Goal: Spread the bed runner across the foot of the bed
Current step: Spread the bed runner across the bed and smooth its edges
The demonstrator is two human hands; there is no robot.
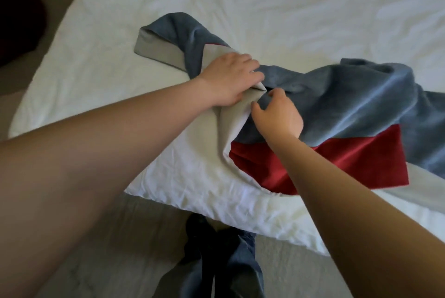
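Observation:
The bed runner [342, 105] lies bunched and twisted across the near part of the white bed [240, 4]. It is blue-grey velvet with a red panel and a pale grey lining turned up in places. My left hand [228, 78] presses down on a grey lining fold near the runner's middle, fingers curled over the cloth. My right hand [277, 114] sits just beside it, its fingertips pinching the blue fabric at the same crease. The runner's right end runs off the frame.
The bed's white sheet is wrinkled; its corner [19, 127] points left and its near edge runs diagonally below my arms. Beige carpet [120, 249] lies beneath, with my jeans-clad legs [221, 261] by the bed. A dark object [16, 9] stands at far left.

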